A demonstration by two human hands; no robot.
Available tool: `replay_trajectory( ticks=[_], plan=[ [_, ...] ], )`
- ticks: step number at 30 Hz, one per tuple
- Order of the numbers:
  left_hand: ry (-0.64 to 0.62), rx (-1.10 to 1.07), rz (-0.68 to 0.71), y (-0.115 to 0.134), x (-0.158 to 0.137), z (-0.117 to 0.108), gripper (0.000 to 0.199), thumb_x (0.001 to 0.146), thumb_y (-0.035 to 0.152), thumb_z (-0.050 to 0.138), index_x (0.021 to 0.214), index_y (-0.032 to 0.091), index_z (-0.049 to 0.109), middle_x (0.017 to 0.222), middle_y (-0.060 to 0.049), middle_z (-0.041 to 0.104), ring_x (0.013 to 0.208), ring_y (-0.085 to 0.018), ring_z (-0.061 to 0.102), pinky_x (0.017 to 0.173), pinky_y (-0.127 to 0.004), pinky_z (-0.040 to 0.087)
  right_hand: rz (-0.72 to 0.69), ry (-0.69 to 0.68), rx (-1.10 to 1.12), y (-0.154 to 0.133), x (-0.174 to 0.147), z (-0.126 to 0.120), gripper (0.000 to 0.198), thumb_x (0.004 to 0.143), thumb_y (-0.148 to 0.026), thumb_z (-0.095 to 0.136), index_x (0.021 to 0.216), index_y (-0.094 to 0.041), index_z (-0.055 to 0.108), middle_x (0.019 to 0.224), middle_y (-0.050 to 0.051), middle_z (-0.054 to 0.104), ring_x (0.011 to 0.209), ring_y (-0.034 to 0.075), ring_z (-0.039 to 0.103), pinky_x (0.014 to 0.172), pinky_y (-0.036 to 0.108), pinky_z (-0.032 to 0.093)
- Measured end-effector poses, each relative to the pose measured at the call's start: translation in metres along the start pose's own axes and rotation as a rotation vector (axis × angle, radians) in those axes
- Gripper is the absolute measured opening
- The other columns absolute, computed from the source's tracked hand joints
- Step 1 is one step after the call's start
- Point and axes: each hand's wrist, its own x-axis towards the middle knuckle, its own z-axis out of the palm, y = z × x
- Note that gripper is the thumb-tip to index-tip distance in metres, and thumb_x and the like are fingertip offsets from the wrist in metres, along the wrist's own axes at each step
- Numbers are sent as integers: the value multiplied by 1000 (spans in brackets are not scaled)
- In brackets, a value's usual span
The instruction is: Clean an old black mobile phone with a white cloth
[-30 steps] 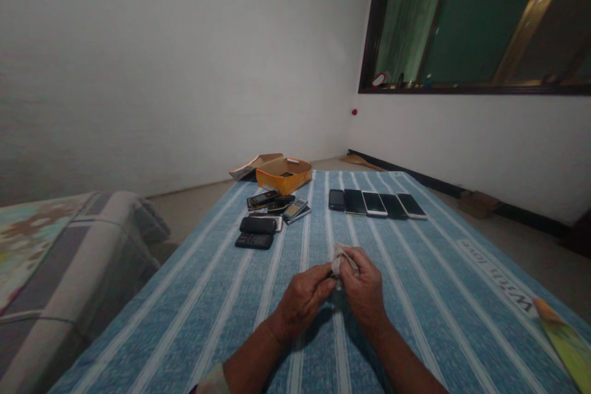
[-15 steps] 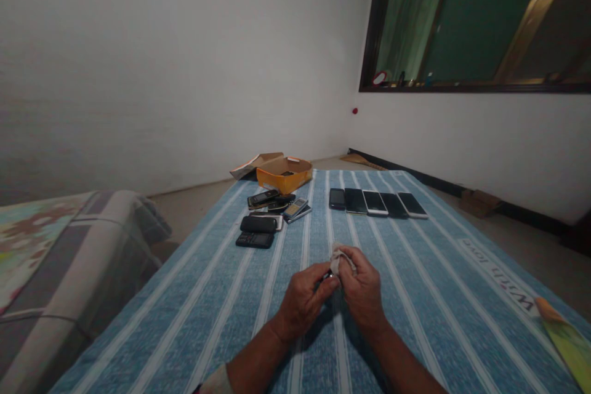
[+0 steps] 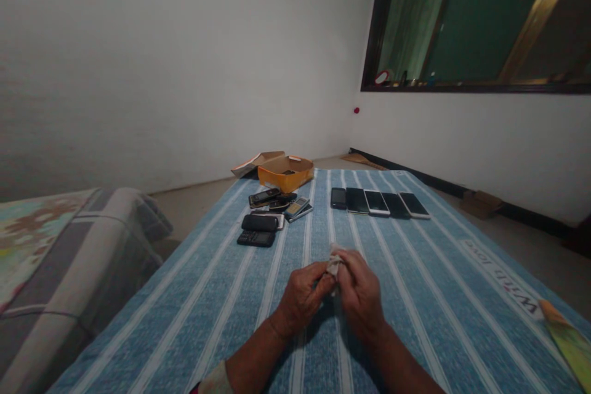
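My right hand [image 3: 361,288] is closed round a crumpled whitish cloth [image 3: 334,265], which pokes out between its fingers. My left hand [image 3: 302,295] is pinched against the same cloth, thumb and fingertips together. What it grips is mostly hidden by the cloth and fingers. Both hands meet just above the blue striped bed cover [image 3: 240,320]. Beyond them to the left lie a black keypad phone [image 3: 256,238], a dark rounded case or phone [image 3: 259,223] and a heap of older phones [image 3: 277,200]. Several smartphones stand side by side in a row [image 3: 376,202] to the right.
At the far end an open orange box [image 3: 286,180] holds something dark, with its lid flap [image 3: 256,163] beside it. Another covered surface [image 3: 83,246] lies at the left across a gap. A yellow-green patterned item [image 3: 566,335] is at the right edge. White walls and a window enclose the far side.
The cloth has shifted left between my fingers and now covers the small dark, shiny-edged object that showed at my left fingertips. The phones and box have stayed put.
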Motion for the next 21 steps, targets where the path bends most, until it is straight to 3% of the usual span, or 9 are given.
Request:
replay_trajectory(
  ticks=[2,4,13,18,21],
  plan=[
    [1,-12,-17,0,1,-1,42,95,44,42,85,15,70,73,-5,67,68,-17,60,67,-28,47,-95,-56,-37,-2,-2,1,23,86,-22,51,98,-21,70,98,7,71,94,19,65,86,32,51],
    [2,-27,-41,0,2,-2,43,95,44,42,87,14,71,74,-5,67,69,-17,60,68,-27,46,-72,-70,-44,-1,-1,1,24,86,-23,50,99,-21,70,96,7,70,92,19,65,82,31,51],
    [11,-21,-52,-1,3,-1,40,95,41,44,93,13,73,81,-7,72,74,-19,65,71,-27,48,359,-14,154,1,12,-5,29,81,-42,57,84,-16,69,66,1,64,59,15,57,54,24,46],
    [16,-14,-57,-3,3,-2,40,95,41,44,89,14,73,77,-6,70,72,-18,64,71,-27,49,281,-19,132,-3,6,-1,29,84,-43,55,89,-17,69,70,0,62,64,14,55,58,22,45],
    [13,-22,-65,-3,3,-3,42,95,42,43,90,13,73,77,-7,70,73,-18,64,72,-27,49,331,-38,216,1,5,3,29,83,-44,56,89,-18,67,72,0,63,66,14,57,60,22,46]
  ],
)
